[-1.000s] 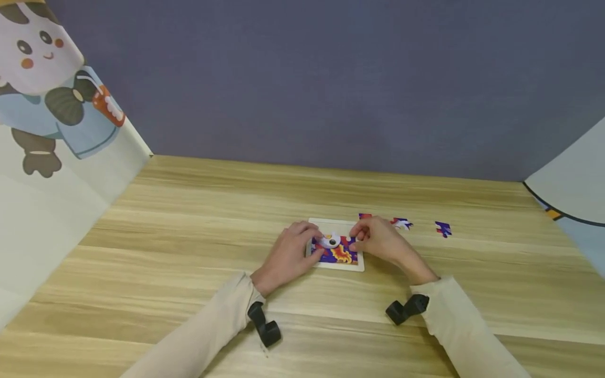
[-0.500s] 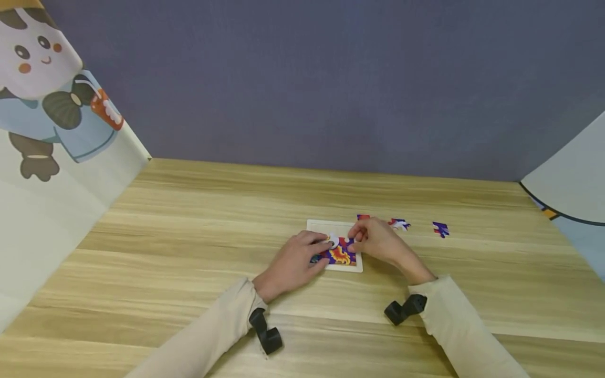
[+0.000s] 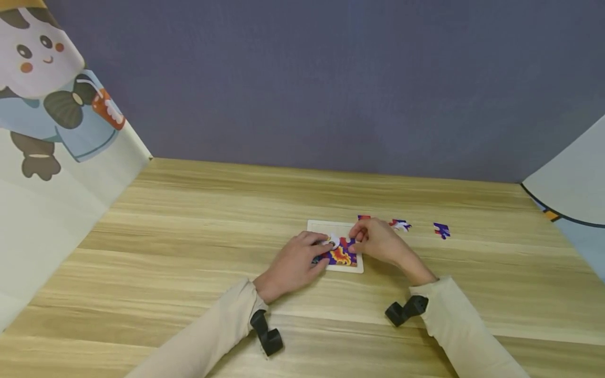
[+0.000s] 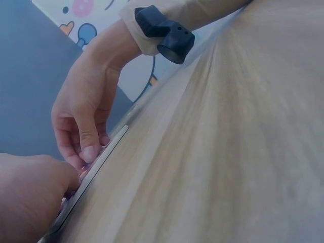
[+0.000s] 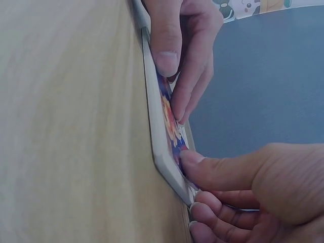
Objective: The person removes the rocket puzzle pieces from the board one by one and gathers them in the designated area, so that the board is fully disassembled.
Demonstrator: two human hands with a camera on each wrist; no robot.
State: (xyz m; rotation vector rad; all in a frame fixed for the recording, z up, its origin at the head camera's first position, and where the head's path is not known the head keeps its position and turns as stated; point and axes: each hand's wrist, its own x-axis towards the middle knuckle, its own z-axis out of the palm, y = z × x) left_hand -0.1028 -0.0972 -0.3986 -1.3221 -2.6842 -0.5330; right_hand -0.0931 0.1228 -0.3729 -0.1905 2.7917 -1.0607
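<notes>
A small jigsaw puzzle (image 3: 341, 256) with a flame-like yellow and red pattern on purple fills the near part of a white puzzle tray (image 3: 321, 226). My left hand (image 3: 294, 265) rests on its left part, fingers extended over the pieces and thumb near the front edge. At the right edge, my right hand (image 3: 380, 244) grips the tray: in the right wrist view its thumb (image 5: 202, 167) lies on the picture, while the other fingers curl by the tray's rim (image 5: 161, 147). A white piece (image 3: 334, 241) shows beyond my left fingertips. What lies under both hands is hidden.
Behind my right hand lies a red and purple puzzle piece (image 3: 363, 217), partly covered. Further right are a white and purple piece (image 3: 400, 225) and a purple piece (image 3: 441, 230). A dark wall panel (image 3: 331, 84) rises behind the wooden table (image 3: 212, 210).
My left hand has shifted right and slightly nearer over the puzzle, its fingers now covering more of the white piece. My right hand has stayed at the tray's right edge.
</notes>
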